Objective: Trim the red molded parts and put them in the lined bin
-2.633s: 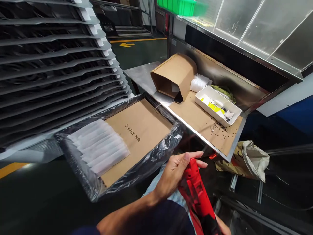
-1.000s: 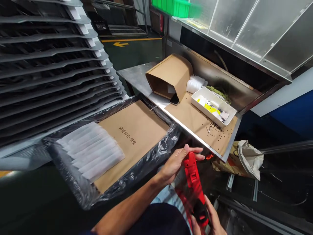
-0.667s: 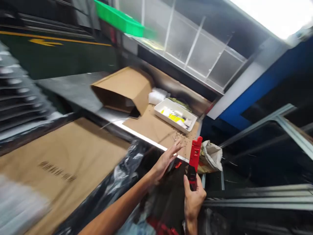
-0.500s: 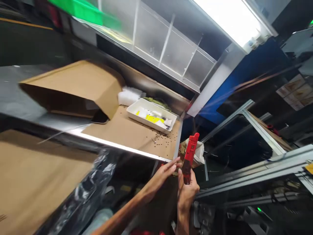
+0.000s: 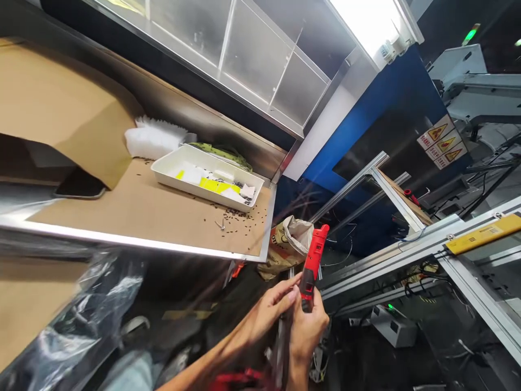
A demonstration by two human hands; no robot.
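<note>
My right hand (image 5: 307, 328) is wrapped round the lower, black end of a red and black hand-held tool (image 5: 315, 252), whose red end points upward. Against the left side of that tool lie the fingertips of my left hand (image 5: 277, 301), drawn together beside my right thumb. Whether they pinch something small there I cannot make out. Both hands are in front of the bench's right corner, below an open paper sack (image 5: 285, 239).
A white tray (image 5: 195, 190) with white and yellow pieces stands on the cardboard-covered bench (image 5: 163, 220), small dark bits scattered beside it. A large cardboard box (image 5: 69, 92) lies at left. Aluminium framing (image 5: 391, 247) runs along the right, and clear plastic (image 5: 77, 326) hangs at lower left.
The view has swung right, so the bench and tray appear further left. My left fingers have closed together and come up to the tool. My right hand still grips it.
</note>
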